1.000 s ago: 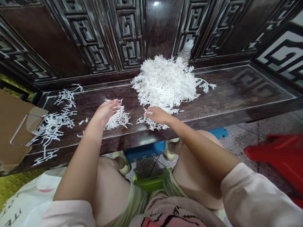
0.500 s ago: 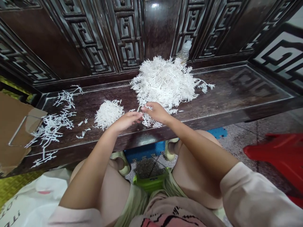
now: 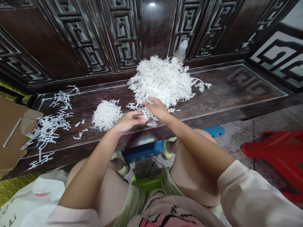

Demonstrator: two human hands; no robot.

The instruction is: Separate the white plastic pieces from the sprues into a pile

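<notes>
In front of the big heap of white branched plastic sprigs (image 3: 163,78), my right hand (image 3: 156,108) pinches a white plastic sprig (image 3: 148,101) between thumb and fingers. My left hand (image 3: 129,121) is just below and to the left, its thumb and fingers drawn together close to the loose fronds under the right hand. What the left fingertips hold, if anything, is too small to make out. Beside the left hand, toward the back, lies a smaller mound of short white pieces (image 3: 106,115). Loose white sprigs (image 3: 151,121) lie under my right hand at the bench's front edge.
Bare branched white stems (image 3: 48,129) lie at the left of the dark wooden bench (image 3: 227,101), near a cardboard box (image 3: 11,132). A clear bottle (image 3: 181,52) stands behind the heap. On the floor at right is a red plastic stool (image 3: 274,151).
My hands have moved slightly apart, the right one up and the left one a little lower. The whole view has shifted slightly.
</notes>
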